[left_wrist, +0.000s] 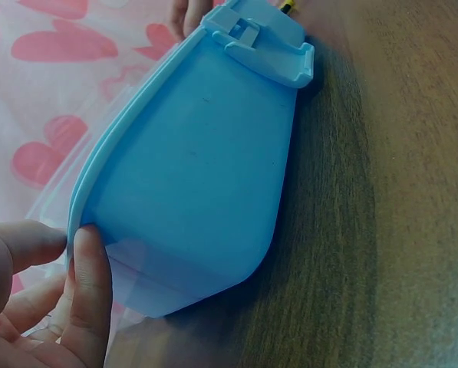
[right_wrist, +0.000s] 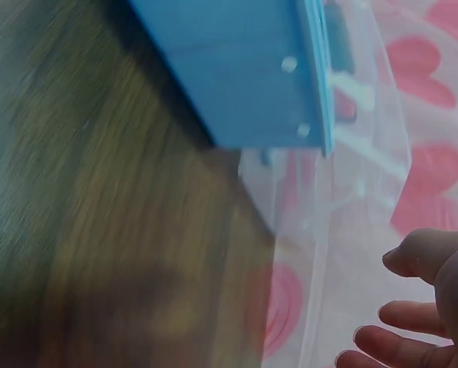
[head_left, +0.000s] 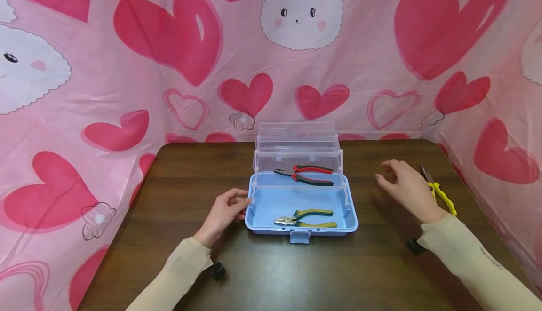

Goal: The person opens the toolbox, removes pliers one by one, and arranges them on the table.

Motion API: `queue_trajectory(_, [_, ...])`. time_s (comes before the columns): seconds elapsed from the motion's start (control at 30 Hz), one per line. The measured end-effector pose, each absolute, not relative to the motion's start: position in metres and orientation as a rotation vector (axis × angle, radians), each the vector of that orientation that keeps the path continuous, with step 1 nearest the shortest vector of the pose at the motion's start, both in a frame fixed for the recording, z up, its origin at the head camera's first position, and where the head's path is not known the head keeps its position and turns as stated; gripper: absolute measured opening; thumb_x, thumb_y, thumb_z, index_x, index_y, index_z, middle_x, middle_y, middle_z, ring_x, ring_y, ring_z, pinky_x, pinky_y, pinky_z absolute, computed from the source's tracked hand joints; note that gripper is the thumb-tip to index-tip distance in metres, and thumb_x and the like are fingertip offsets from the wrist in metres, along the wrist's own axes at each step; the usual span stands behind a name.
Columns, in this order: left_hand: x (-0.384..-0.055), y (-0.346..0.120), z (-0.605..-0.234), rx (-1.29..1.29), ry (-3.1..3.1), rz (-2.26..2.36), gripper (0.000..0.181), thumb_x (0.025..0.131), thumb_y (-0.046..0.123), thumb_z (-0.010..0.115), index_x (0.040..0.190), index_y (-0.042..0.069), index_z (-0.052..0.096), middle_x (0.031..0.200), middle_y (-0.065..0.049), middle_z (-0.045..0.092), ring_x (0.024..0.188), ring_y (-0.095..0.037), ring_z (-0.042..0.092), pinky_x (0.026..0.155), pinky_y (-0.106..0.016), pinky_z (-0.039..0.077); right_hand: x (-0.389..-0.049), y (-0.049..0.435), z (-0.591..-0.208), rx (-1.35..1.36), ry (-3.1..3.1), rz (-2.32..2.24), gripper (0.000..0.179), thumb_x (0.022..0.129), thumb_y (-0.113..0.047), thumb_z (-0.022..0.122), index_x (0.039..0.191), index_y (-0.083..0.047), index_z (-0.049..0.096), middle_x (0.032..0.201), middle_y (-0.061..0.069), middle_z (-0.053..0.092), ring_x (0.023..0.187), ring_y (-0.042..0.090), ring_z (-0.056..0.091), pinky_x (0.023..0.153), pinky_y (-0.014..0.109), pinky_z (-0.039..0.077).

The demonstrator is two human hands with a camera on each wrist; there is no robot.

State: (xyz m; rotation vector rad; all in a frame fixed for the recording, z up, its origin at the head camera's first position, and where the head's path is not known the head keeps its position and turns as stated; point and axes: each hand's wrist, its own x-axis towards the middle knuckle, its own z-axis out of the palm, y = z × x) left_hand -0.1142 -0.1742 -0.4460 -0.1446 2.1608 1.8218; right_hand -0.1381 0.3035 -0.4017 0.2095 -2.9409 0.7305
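Note:
A light blue toolbox [head_left: 267,203] stands raised open on the table. My left hand [head_left: 226,212] pinches its left rim; in the left wrist view the thumb and a finger lie on either side of that rim. Inside the box are pliers with green and yellow handles [head_left: 315,212]. Higher up, pliers with red and black handles [head_left: 313,168] lie in a clear tray. My right hand [head_left: 408,188] is off to the right of the box, fingers loosely bent, holding nothing. Beside it, partly behind the hand, lie yellow-handled pliers [head_left: 445,201].
The clear lid and trays [head_left: 296,137] stand up at the back of the box, close to the pink heart-patterned cloth [head_left: 186,71]. A latch [head_left: 299,237] juts from the box front. Dark brown wooden tabletop [head_left: 271,278] surrounds the box.

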Motion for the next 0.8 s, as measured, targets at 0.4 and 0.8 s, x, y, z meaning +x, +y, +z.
queue_trajectory(0.4, [-0.114, -0.174, -0.447, -0.138, 2.161, 1.815, 0.035, 0.100, 0.017, 0.071, 0.130, 0.002, 0.066, 0.104, -0.014, 0.075, 0.077, -0.022, 0.070, 0.076, -0.032, 0.062, -0.143, 0.259, -0.386, 0.324, -2.931, 0.799, 0.044, 0.097, -0.024, 0.074, 0.132, -0.001, 0.060, 0.123, 0.023, 0.064, 0.107, 0.042, 0.064, 0.090, 0.062, 0.056])
queue_trajectory(0.8, [-0.114, -0.176, -0.448, -0.139, 2.153, 1.826, 0.035, 0.100, 0.017, 0.072, 0.130, 0.002, 0.065, 0.104, -0.015, 0.075, 0.078, -0.022, 0.071, 0.076, -0.033, 0.063, -0.151, 0.215, -0.386, 0.628, -2.813, 0.780, 0.038, 0.092, -0.015, 0.080, 0.127, -0.005, 0.069, 0.118, 0.014, 0.068, 0.099, 0.031, 0.067, 0.085, 0.053, 0.061])
